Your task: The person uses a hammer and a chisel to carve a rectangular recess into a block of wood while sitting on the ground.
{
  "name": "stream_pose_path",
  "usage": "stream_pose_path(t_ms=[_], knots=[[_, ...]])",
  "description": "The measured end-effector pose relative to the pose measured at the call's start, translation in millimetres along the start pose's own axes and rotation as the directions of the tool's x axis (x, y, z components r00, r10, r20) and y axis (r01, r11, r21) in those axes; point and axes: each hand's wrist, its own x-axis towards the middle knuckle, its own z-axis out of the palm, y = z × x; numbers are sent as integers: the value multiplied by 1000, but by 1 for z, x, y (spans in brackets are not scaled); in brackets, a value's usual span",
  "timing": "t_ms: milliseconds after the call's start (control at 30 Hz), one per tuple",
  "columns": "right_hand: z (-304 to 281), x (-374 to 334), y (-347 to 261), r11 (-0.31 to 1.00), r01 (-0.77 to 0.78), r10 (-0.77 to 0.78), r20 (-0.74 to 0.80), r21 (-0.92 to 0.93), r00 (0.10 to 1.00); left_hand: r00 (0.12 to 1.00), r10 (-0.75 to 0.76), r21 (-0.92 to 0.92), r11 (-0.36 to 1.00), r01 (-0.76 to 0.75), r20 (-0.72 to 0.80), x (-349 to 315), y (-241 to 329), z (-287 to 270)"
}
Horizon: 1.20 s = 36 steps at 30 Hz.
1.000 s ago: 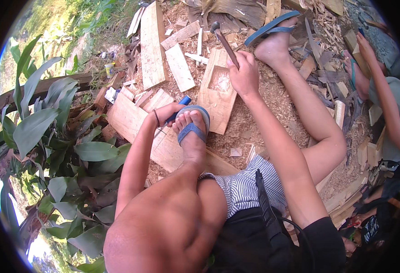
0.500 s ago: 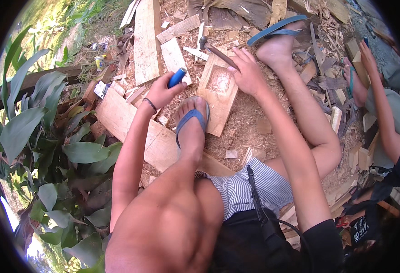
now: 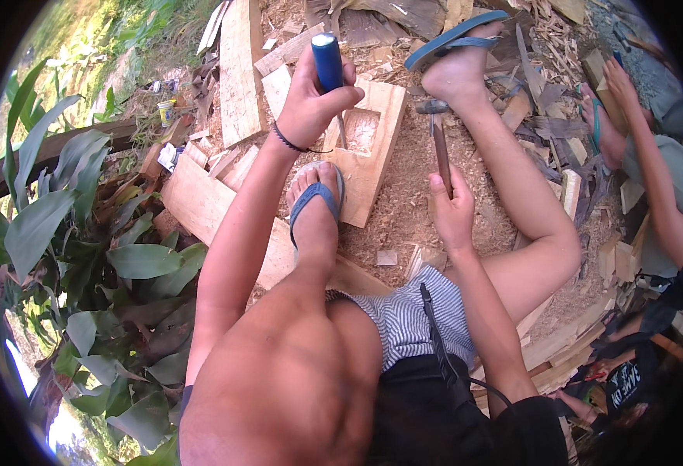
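Held upright by its blue handle, a chisel [image 3: 327, 64] is in my left hand [image 3: 310, 105], fingers wrapped round it. Its narrow blade comes down at the left edge of a rectangular recess [image 3: 362, 130] cut into a pale wooden board [image 3: 367, 190]. Loose chips lie in the recess. My right hand [image 3: 453, 206] grips a hammer [image 3: 442, 147] by its brown wooden handle, the dark metal head pointing away from me, to the right of the board. My left foot [image 3: 316, 213], in a blue flip-flop, rests against the board's near left part.
Planks [image 3: 240, 74] and offcuts lie around on ground covered with shavings. My other foot [image 3: 458, 78] is beyond the board at right. Leafy plants [image 3: 42, 225] crowd the left side. At far right a co-worker's arm [image 3: 652, 155] and foot show.
My left hand has risen away from me and turned the chisel upright over the recess. My right hand has drawn back toward me and to the right, with the hammer off the board.
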Motion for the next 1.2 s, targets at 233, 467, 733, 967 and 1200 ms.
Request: stream_pose_path(t_ms=[233,467,733,967,1200], knots=[[-12,-4,-6,995,-97,96,22,23,995,992,-108,75,992,103,70,-41,-8,-10],[-8,4,-9,999,22,-21,11,-26,1000,977,-87,161,980,119,-193,-69,-17,-23],[-11,-12,-29,998,-9,7,32,57,999,900,79,711,585,-390,428,-71,-9,38],[-61,-69,-61,1000,-13,14,-26,6,1000,707,39,574,553,-604,706,-65,-51,79],[-78,-99,-76,995,38,-45,-62,-97,997,751,57,512,698,-501,658,-41,-60,93]])
